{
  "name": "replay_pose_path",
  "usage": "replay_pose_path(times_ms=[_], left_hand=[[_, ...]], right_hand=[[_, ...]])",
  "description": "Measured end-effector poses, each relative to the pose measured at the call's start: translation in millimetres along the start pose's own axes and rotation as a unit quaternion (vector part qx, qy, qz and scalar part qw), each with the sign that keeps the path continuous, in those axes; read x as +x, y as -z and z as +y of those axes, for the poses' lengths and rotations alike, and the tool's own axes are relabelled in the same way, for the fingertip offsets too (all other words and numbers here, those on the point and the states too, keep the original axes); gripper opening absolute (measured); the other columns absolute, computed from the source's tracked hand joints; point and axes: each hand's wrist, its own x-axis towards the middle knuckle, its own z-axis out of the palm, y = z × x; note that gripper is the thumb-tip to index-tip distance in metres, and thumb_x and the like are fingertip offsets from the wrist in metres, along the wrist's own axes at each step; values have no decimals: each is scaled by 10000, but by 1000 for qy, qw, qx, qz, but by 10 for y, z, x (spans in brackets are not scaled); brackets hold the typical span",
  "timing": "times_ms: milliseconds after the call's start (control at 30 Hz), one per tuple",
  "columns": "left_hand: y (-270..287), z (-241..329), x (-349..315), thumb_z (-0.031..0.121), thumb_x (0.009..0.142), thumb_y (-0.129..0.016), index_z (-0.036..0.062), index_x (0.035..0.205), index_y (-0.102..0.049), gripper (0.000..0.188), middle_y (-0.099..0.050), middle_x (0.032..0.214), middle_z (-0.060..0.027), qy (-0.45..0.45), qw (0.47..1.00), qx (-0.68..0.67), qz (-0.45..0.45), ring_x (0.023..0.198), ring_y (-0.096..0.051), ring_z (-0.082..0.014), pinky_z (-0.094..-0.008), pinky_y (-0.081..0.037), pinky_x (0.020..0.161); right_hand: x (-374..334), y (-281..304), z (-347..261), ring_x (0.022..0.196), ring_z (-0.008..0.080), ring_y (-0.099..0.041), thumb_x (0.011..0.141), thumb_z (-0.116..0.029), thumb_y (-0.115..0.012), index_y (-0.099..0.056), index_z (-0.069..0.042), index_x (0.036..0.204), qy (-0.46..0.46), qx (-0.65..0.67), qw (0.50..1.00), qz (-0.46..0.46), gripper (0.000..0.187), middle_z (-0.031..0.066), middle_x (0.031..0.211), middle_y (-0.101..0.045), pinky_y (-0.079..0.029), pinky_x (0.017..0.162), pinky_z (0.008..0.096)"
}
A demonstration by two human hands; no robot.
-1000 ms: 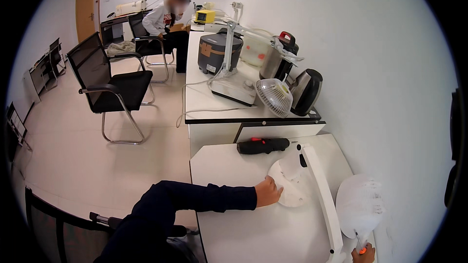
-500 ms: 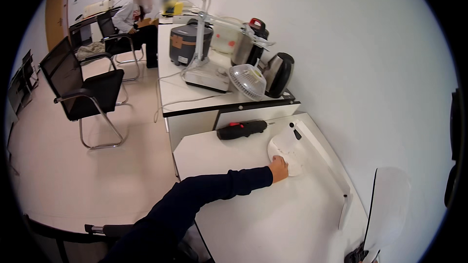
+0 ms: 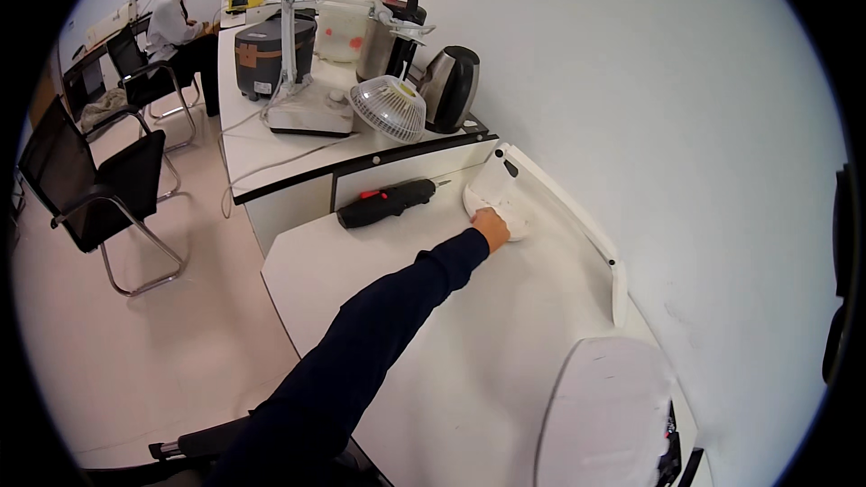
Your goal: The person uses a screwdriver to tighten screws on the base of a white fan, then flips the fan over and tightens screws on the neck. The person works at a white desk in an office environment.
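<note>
My left hand (image 3: 492, 228), at the end of a dark blue sleeve, has its fingers curled on the near edge of a rounded white base (image 3: 516, 227) on the white desk. From this base rises a jointed white arm (image 3: 564, 207), like that of a desk lamp, running along the wall side to a short bent end piece. A black electric screwdriver (image 3: 388, 203) with a red switch lies left of the base. At lower right a large pale oval panel (image 3: 604, 415) stands tilted, with black parts beside its edge. My right hand does not show.
On the adjoining table (image 3: 248, 149) stand a grey rice cooker (image 3: 271, 59), a fan-like white appliance with a ribbed clear head (image 3: 390, 106) and a steel kettle (image 3: 448, 88). A black chair (image 3: 117, 180) is on the left. Another person (image 3: 171, 27) sits at the far left.
My view has shifted, so the tables sit farther left and higher. The pale oval panel shows more fully at lower right. My left hand is still at the white base.
</note>
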Motion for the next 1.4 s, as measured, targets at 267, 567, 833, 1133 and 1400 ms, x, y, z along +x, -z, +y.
replay_pose_path(times_ms=[267, 567, 833, 1133, 1400], left_hand=[[-147, -80, 199, 162, 789, -489, 63, 863, -635, 191, -621, 835, -133, 59, 996, 49, 39, 787, -583, -312, -432, -451, 664], [292, -570, -476, 267, 812, -540, 100, 976, -571, 236, -601, 934, -92, 50, 928, -368, 32, 875, -550, -292, -368, -433, 753], [1733, -919, -2379, 209, 769, -604, 60, 743, -570, 154, -572, 773, -79, -29, 898, -371, 234, 772, -547, -248, -326, -438, 675], [2523, -587, -3678, 78, 710, -631, 4, 567, -537, 187, -588, 662, -91, -90, 887, -407, 201, 660, -577, -229, -296, -449, 566], [2527, 46, -3918, 109, 680, -673, 18, 654, -565, 144, -592, 702, -80, -237, 815, -501, 169, 702, -593, -225, -293, -460, 607]], right_hand=[[-275, -273, -67, 574, 298, -451, 559, -168, -767, -540, 15, 931, 73, 10, 997, 26, 472, 130, 666, -491, -382, 509, 391], [-245, -269, -213, 617, 306, -478, 556, -242, -767, -565, -26, 918, 68, -7, 997, -43, 467, 115, 671, -514, -402, 546, 397], [-182, -358, -106, 656, 302, -520, 552, -358, -753, -580, -53, 969, 131, -78, 985, -83, 545, 115, 725, -561, -439, 577, 396], [-147, -437, -450, 606, 216, -480, 464, -278, -738, -563, -68, 892, 210, -119, 970, 10, 507, 40, 596, -510, -395, 515, 329], [-430, -370, -585, 641, 197, -499, 460, -209, -704, -558, -68, 915, 176, -126, 976, 40, 498, 35, 602, -525, -404, 524, 311]])
